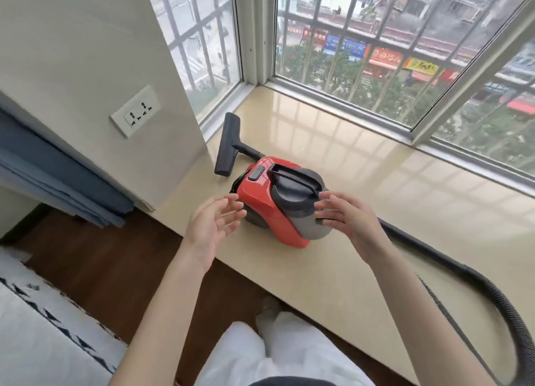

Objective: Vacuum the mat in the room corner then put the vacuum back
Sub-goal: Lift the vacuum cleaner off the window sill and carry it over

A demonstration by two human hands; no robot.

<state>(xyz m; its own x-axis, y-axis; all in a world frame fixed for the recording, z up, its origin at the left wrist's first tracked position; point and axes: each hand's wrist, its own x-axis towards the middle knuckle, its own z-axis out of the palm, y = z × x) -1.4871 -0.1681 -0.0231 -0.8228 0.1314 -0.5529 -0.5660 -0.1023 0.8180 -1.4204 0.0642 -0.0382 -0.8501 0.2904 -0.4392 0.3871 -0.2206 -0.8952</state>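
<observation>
both hands, left hand point(212, 226) and right hand point(346, 219), spread-fingered, flank the red-and-grey vacuum point(279, 203) on the sill point(376, 183).

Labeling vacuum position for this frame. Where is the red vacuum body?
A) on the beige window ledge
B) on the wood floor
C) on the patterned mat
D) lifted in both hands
A: the red vacuum body sits on the beige window ledge, with the left hand and right hand open on either side of it and neither gripping it.
</observation>
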